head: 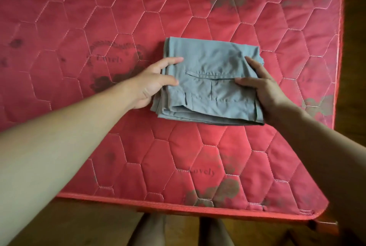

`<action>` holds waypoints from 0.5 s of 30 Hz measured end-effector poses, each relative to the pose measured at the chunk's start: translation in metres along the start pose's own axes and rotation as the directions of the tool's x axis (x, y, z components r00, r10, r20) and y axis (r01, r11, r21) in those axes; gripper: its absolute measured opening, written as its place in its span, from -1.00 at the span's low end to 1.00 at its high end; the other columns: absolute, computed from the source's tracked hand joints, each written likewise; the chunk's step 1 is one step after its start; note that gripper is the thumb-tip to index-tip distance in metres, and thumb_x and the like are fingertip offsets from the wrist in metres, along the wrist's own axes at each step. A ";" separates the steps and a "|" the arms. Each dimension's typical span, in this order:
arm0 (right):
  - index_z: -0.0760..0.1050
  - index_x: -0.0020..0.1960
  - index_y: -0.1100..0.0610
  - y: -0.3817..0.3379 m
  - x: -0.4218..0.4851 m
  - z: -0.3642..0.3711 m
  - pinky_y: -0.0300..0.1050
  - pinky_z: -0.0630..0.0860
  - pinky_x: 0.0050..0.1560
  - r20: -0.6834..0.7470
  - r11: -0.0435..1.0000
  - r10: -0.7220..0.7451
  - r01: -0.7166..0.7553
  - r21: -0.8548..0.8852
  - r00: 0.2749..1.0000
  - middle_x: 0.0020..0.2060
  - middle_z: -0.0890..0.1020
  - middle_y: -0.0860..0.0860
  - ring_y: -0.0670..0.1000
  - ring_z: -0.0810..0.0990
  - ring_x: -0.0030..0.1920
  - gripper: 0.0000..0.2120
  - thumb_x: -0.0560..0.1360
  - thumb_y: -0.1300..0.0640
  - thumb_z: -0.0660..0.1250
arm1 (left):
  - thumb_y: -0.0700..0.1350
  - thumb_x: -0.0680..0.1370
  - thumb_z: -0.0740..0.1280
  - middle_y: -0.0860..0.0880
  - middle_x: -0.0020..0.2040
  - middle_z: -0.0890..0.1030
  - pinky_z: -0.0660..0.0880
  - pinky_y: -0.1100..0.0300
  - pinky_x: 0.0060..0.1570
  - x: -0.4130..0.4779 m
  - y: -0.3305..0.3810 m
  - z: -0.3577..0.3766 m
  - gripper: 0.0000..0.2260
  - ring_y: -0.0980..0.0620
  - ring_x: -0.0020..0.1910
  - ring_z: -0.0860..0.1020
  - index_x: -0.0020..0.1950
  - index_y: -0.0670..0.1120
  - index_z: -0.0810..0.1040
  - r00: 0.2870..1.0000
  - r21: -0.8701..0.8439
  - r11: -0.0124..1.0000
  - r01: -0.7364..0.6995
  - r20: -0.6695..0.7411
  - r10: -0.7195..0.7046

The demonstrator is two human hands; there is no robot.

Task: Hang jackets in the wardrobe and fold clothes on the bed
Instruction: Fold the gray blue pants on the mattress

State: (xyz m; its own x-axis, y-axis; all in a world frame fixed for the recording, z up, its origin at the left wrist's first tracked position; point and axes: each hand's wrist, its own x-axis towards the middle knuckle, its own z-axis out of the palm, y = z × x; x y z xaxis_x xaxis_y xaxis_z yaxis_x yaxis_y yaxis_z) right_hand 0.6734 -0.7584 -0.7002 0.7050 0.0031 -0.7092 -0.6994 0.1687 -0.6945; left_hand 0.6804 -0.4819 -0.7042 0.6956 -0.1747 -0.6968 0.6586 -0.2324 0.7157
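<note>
Pressing down on the folded grey trousers [210, 79] at their 3 o'clock edge with the right hand [265, 89], with thumb and fingers splayed on top and clasping nothing. Bracing the 9 o'clock edge with the left hand [152, 83], thumb and forefinger wide on the cloth; cannot tell whether gripping from beneath. Lying mid-way on the red quilted mattress [79, 17], with loose layers showing at 6 o'clock. Likely to slump open if lifted by one edge. Printed at 9 and 6 o'clock: "Lovely".
</note>
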 end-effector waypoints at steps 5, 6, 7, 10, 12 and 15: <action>0.44 0.46 -0.12 -0.029 -0.059 0.010 0.02 0.66 0.06 0.055 0.989 -0.099 0.104 -0.103 0.994 0.30 0.60 0.00 0.10 0.69 0.16 -0.28 0.44 0.44 0.41 | -0.42 0.53 0.31 0.17 0.40 0.43 0.38 0.54 -0.04 -0.063 0.030 -0.004 -0.36 0.32 0.24 0.45 0.45 0.19 0.45 0.999 -0.014 0.999 -0.035 0.024 0.035; 0.41 0.48 -0.14 -0.037 -0.075 0.013 -0.01 0.64 0.12 0.085 0.978 -0.122 0.134 -0.162 0.989 0.32 0.58 -0.06 0.04 0.66 0.21 -0.25 0.44 0.44 0.42 | -0.42 0.53 0.31 0.19 0.41 0.38 0.33 0.58 -0.04 -0.079 0.039 -0.006 -0.35 0.38 0.24 0.41 0.46 0.20 0.44 0.999 -0.002 0.999 -0.048 0.024 0.048; 0.38 0.50 -0.17 -0.048 -0.092 0.015 -0.06 0.62 0.18 0.110 0.960 -0.139 0.162 -0.230 0.984 0.33 0.57 -0.14 -0.03 0.63 0.25 -0.21 0.44 0.43 0.43 | -0.42 0.53 0.32 0.22 0.39 0.37 0.30 0.61 -0.06 -0.096 0.049 -0.007 -0.34 0.48 0.18 0.38 0.46 0.21 0.43 0.998 0.007 0.998 -0.057 0.019 0.057; 0.38 0.45 -0.32 -0.088 -0.151 0.027 -0.15 0.58 0.20 0.161 0.900 -0.174 0.224 -0.374 0.971 0.26 0.56 -0.32 -0.16 0.60 0.24 -0.18 0.45 0.42 0.45 | -0.40 0.51 0.34 0.25 0.36 0.38 0.30 0.59 0.03 -0.152 0.084 -0.007 -0.34 0.58 0.15 0.36 0.43 0.25 0.44 0.994 0.014 0.994 -0.108 0.003 0.108; 0.42 0.42 -0.32 -0.112 -0.192 0.034 -0.18 0.59 0.15 0.167 0.887 -0.178 0.232 -0.400 0.970 0.24 0.58 -0.31 -0.17 0.61 0.21 -0.20 0.44 0.44 0.44 | -0.39 0.50 0.36 0.25 0.33 0.45 0.35 0.54 0.07 -0.190 0.110 -0.008 -0.35 0.51 0.16 0.44 0.42 0.23 0.45 0.988 0.014 0.988 -0.153 -0.012 0.153; 0.48 0.39 -0.26 -0.145 -0.254 0.047 -0.23 0.59 0.13 0.155 0.891 -0.198 0.244 -0.384 0.968 0.28 0.59 -0.24 -0.17 0.61 0.21 -0.25 0.43 0.45 0.43 | -0.34 0.53 0.40 0.34 0.20 0.47 0.39 0.61 -0.10 -0.250 0.150 -0.012 -0.41 0.58 -0.02 0.50 0.44 0.16 0.43 0.975 0.044 0.974 -0.221 -0.025 0.222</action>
State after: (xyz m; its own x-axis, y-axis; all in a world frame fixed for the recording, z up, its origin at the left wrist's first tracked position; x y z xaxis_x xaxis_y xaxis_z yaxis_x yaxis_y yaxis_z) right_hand 0.6015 -0.7369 -0.4132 0.8390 0.1224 -0.5302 -0.4962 -0.2278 -0.8378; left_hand 0.6083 -0.4616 -0.4220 0.8315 -0.1983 -0.5188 0.4752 -0.2297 0.8494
